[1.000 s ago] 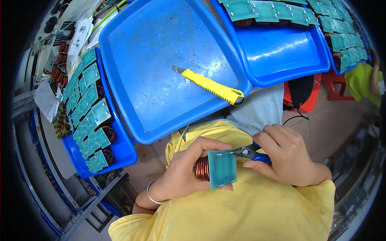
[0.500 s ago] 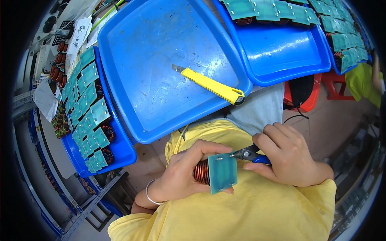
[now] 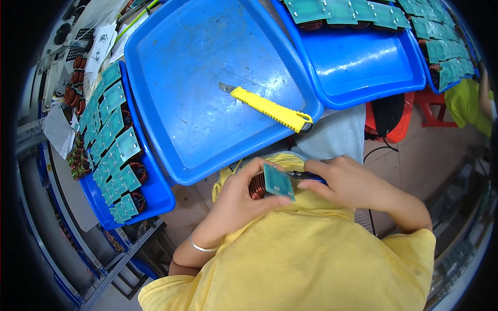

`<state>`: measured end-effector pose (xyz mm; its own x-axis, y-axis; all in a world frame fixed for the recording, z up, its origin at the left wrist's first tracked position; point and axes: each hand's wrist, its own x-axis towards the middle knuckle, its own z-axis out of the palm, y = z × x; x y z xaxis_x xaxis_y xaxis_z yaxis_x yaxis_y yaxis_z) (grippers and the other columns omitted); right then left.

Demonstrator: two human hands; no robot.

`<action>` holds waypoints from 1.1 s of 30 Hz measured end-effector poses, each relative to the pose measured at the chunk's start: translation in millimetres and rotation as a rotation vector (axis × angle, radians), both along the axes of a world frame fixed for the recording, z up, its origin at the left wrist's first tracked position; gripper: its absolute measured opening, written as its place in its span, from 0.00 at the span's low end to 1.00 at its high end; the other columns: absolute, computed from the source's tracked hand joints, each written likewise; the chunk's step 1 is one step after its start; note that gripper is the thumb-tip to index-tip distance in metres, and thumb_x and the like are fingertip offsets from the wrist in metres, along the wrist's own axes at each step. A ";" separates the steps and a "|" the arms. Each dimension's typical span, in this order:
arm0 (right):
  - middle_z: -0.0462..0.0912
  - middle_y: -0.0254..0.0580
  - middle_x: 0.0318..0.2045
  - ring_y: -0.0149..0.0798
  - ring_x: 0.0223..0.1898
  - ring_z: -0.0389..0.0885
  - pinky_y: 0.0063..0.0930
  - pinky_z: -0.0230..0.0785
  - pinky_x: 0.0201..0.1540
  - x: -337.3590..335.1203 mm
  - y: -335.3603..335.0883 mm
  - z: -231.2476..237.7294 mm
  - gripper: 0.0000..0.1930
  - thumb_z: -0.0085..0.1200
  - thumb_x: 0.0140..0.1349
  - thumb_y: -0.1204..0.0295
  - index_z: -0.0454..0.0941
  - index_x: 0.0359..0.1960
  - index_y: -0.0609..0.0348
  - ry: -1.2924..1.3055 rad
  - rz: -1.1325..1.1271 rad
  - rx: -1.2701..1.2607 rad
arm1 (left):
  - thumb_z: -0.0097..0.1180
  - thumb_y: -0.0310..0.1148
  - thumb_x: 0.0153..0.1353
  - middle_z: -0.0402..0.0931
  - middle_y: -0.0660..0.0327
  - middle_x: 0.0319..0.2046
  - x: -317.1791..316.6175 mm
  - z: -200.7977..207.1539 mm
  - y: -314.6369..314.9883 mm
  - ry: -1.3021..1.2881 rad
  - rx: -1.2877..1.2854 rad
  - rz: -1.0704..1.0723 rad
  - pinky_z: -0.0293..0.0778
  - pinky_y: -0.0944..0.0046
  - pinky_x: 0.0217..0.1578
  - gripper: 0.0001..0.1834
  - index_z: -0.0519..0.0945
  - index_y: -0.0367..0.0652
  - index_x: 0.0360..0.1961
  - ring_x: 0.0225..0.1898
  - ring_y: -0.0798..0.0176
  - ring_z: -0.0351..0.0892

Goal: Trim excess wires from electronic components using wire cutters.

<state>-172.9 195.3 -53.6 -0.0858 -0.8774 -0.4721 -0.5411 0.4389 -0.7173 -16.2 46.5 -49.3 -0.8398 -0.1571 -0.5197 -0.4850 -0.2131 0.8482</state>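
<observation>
My left hand (image 3: 236, 199) grips a copper-wound coil (image 3: 257, 186) with a square green circuit board (image 3: 279, 183) fixed on its end. The board's flat face is turned toward my right hand (image 3: 342, 181), and my left thumb presses along its lower edge. Closed round a pair of cutting pliers (image 3: 306, 177) with dark jaws and blue handles, my right hand holds their tip at the board's upper right side. Whether the jaws touch a pin there is too small to tell. Beyond my hands, a yellow utility knife (image 3: 271, 109) lies in a large blue tray, its blade out.
The large blue tray (image 3: 179, 173) stands right in front of me. At left, a blue bin (image 3: 165, 199) holds several coil boards; another blue bin (image 3: 373, 98) with boards stands at right. Red stools (image 3: 436, 111) and a person's yellow-green sleeve (image 3: 469, 103) are farther right.
Both hands have moved up and away from me, carrying the coil board and pliers a little to the left. The board has tilted, and the plier tip stays by its upper side.
</observation>
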 end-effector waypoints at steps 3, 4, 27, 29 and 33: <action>0.74 0.48 0.17 0.50 0.20 0.73 0.36 0.65 0.25 -0.3 -3.0 -26.9 0.18 0.44 0.62 0.58 0.73 0.28 0.62 -0.213 -0.016 0.057 | 0.59 0.29 0.53 0.78 0.56 0.33 -5.9 -17.8 -4.9 -0.194 0.249 0.047 0.70 0.75 0.23 0.16 0.70 0.34 0.41 0.23 0.72 0.74; 0.74 0.48 0.17 0.50 0.20 0.73 0.36 0.65 0.25 -0.3 -3.0 -37.1 0.18 0.44 0.62 0.58 0.73 0.28 0.62 -0.212 -0.017 0.056 | 0.55 0.29 0.57 0.78 0.55 0.33 -6.9 -24.2 -6.5 -0.290 0.297 0.018 0.68 0.76 0.20 0.13 0.70 0.34 0.40 0.21 0.73 0.72; 0.73 0.43 0.25 0.42 0.26 0.73 0.27 0.65 0.30 -14.1 -1.5 22.2 0.16 0.57 0.51 0.64 0.68 0.34 0.63 -0.340 -0.238 -0.227 | 0.67 0.28 0.44 0.73 0.60 0.42 5.0 -1.0 -13.1 0.079 0.600 -0.001 0.67 0.70 0.45 0.31 0.67 0.35 0.50 0.42 0.71 0.71; 0.72 0.44 0.25 0.43 0.26 0.73 0.28 0.65 0.29 -11.6 -1.6 26.7 0.17 0.58 0.51 0.63 0.68 0.34 0.62 -0.237 -0.199 -0.282 | 0.69 0.27 0.42 0.71 0.61 0.45 4.1 5.5 -12.5 0.141 0.479 -0.009 0.67 0.71 0.45 0.34 0.67 0.35 0.51 0.42 0.72 0.71; 0.69 0.45 0.25 0.47 0.26 0.71 0.33 0.64 0.28 -2.7 -1.4 32.1 0.19 0.59 0.49 0.60 0.69 0.33 0.62 0.167 -0.081 -0.476 | 0.70 0.27 0.40 0.71 0.61 0.46 2.9 26.6 -6.7 0.135 0.217 -0.024 0.68 0.71 0.45 0.35 0.67 0.36 0.51 0.43 0.72 0.71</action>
